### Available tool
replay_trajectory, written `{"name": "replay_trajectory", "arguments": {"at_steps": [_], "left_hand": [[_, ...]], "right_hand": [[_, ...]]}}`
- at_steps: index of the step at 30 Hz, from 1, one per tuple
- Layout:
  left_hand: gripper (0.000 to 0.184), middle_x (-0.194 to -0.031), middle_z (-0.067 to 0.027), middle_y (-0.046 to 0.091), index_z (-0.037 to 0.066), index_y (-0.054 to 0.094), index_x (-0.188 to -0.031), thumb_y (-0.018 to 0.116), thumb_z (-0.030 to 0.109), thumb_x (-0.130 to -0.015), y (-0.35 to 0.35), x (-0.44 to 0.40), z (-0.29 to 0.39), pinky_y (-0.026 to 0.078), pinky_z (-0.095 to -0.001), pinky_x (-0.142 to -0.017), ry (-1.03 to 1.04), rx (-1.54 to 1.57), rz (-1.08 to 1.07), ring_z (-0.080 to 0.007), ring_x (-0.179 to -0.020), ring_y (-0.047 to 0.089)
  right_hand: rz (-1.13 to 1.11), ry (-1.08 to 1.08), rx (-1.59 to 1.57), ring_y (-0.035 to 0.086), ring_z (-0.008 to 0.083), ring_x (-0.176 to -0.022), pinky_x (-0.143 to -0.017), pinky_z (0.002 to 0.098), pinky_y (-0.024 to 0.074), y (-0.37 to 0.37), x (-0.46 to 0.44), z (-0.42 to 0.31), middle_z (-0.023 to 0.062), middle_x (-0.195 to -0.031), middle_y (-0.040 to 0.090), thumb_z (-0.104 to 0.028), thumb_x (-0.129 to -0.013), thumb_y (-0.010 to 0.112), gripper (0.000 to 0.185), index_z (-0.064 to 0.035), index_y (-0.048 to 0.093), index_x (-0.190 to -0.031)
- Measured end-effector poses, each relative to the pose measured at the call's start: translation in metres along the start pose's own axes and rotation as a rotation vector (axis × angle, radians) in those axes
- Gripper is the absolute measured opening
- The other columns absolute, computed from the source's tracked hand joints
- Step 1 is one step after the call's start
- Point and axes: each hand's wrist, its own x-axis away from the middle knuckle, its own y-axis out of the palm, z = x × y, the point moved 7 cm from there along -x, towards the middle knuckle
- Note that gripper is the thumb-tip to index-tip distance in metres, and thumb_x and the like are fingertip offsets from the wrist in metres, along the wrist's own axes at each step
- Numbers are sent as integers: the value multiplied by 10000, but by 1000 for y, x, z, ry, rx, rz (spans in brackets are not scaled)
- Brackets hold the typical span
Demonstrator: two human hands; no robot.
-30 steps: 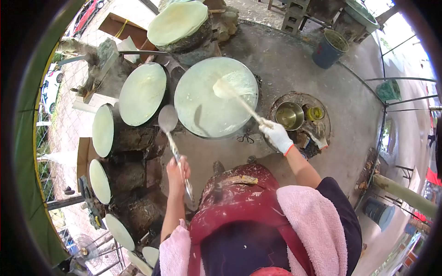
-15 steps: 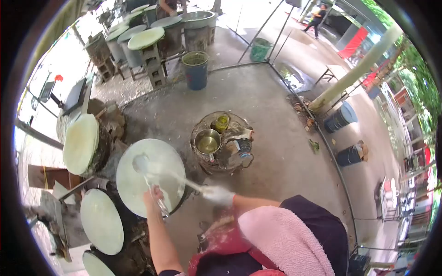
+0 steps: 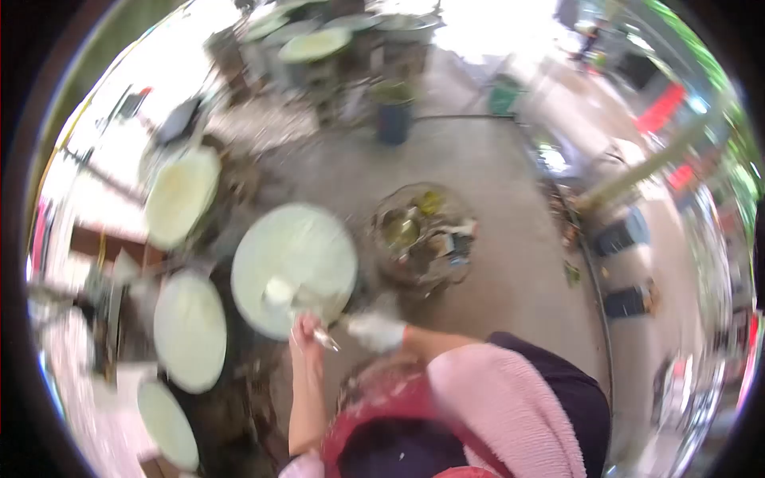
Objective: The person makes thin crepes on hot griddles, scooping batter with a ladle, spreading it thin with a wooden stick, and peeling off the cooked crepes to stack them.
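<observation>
My left hand (image 3: 305,334), bare, is wrapped around the metal handle of a round-headed ladle (image 3: 279,291). The ladle's pale head is over a large round pan (image 3: 271,235) with a whitish surface. A white glove covers my right hand (image 3: 376,331), which is closed on the handle of a paddle-like tool (image 3: 319,303). That tool's blurred, flat end reaches over the pan's near right part. Motion blur hides whether the ladle and the blade touch the surface.
A stump (image 3: 430,275) right of the pan bears a metal pot (image 3: 400,231) and a yellow-green container (image 3: 431,202). More pale-topped round pans (image 3: 190,331) stand at left. A blue bucket (image 3: 394,115) is farther off. A pipe (image 3: 586,279) runs along the floor at right.
The whole view has shifted, with the scene now farther right and blurred. The ladle head has moved from the pan's upper left to its near part, and both hands are nearer the pan's front edge.
</observation>
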Motion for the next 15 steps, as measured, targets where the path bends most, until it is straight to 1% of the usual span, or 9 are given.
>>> {"name": "replay_trajectory", "arguments": {"at_steps": [1,3,5,6,8,10,11,13,15], "left_hand": [[218,-635,67,369,135,412,-772,394,150,-988,6,22,20,318,-238,-487,45,5,-82,-74,-452,340],[241,-605,72,375,98,473,-848,349,201,-1027,1,55,32,320,-235,-478,-323,946,-609,-58,-410,337],[282,-565,81,377,28,517,-960,350,239,-1042,-17,88,24,304,-254,-458,-112,584,-531,-42,-358,312],[292,-557,82,380,5,515,-990,349,239,-1043,-15,99,24,299,-257,-453,-32,494,-470,-38,-349,305],[325,-541,85,385,-42,510,-1049,346,239,-1045,3,114,30,288,-263,-442,83,313,-359,-31,-329,292],[320,-542,86,382,-52,505,-1044,342,224,-1045,11,121,36,277,-252,-440,43,518,-348,-24,-334,305],[318,-543,86,381,-57,503,-1041,340,216,-1045,12,131,39,271,-246,-440,26,619,-345,-21,-336,311],[292,-558,84,366,-64,500,-1040,343,183,-1040,13,151,35,243,-223,-440,17,761,-374,-9,-349,341],[286,-571,83,366,-68,496,-1042,342,174,-1038,-13,169,28,238,-217,-443,58,773,-321,-6,-354,350]], "right_hand": [[-33,-86,-7,428,58,-489,-404,227,334,-15,-5,-2,-36,-691,535,-320,-924,624,283,-166,642,-1161],[64,-194,-1,468,29,-597,-464,199,369,-40,22,-67,-38,-890,639,-233,-915,651,364,-130,618,-1263],[190,-92,-160,463,12,-606,-460,185,356,-81,11,-72,-32,-928,650,-202,-932,620,364,-125,604,-1287],[219,-10,-81,467,3,-622,-493,172,362,-105,-5,-57,-24,-898,648,-197,-935,614,348,-121,612,-1274],[236,-53,206,577,61,-762,-664,212,458,-119,-24,-46,14,-936,671,-219,-929,624,400,-73,588,-1300],[86,-309,458,627,130,-976,-875,250,467,-98,-36,-32,81,-1089,696,-239,-913,638,469,-35,548,-1325],[-57,-211,648,610,124,-1048,-920,244,443,-91,-29,-26,103,-1187,672,-218,-890,663,478,-22,558,-1313],[-149,-246,715,602,125,-1060,-918,256,448,-80,-10,-44,105,-1229,648,-163,-884,662,466,-21,559,-1316],[49,-304,527,597,118,-1030,-894,255,459,-109,-23,-38,104,-1253,630,-144,-901,642,462,-23,543,-1336]]}}
